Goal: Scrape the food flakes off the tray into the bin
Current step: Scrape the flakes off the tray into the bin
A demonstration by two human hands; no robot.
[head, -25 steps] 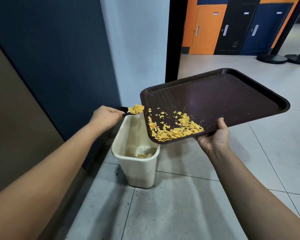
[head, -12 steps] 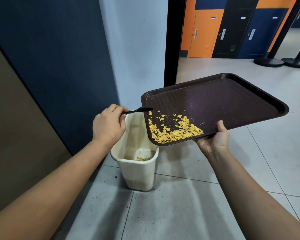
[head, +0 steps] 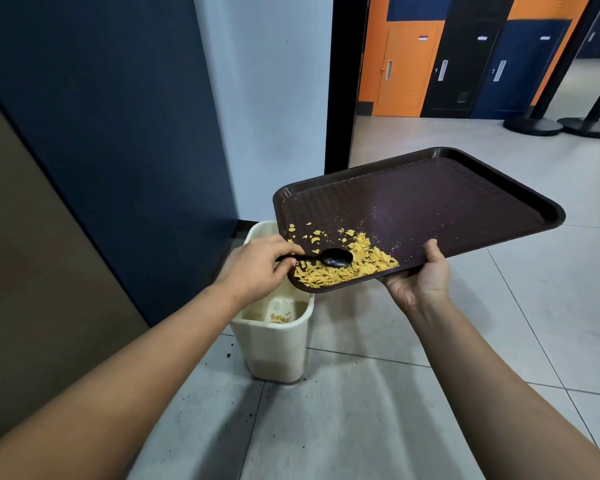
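Gripping the tray's (head: pixel 447 202) near edge from below, the right hand (head: pixel 421 278) tilts it over the bin (head: pixel 278 348). The left hand (head: pixel 253 268) pinches a black spoon (head: pixel 328 258) (bowl among the flakes (head: pixel 347 268)) at the tray's lower left corner.

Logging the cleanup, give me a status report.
Left hand grips spoon in flakes. Right hand holds tray tilted over bin. Nothing blocking.
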